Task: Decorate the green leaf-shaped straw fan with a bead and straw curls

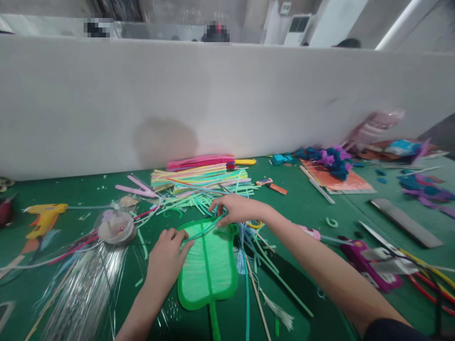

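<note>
A green fan-shaped piece (216,265) with a darker green rim, a centre rib and a handle (213,319) lies flat on the green table. Across its upper part runs a thin teal pipe cleaner (204,231). My left hand (167,253) is at the fan's left edge, thumb and forefinger pinching one end of the pipe cleaner. Over the upper right corner, my right hand (236,210) grips the other stretch between bent fingers. A blue tassel (242,246) lies beside the fan's right edge, below my right wrist.
Bundled coloured pipe cleaners (199,180) lie behind the fan. Left are a yellow glue gun (46,218), a plastic cup (117,229) and clear strips (88,293). Right are scissors (380,239), a purple box (369,265) and a grey bar (405,222). A white partition (249,104) stands behind.
</note>
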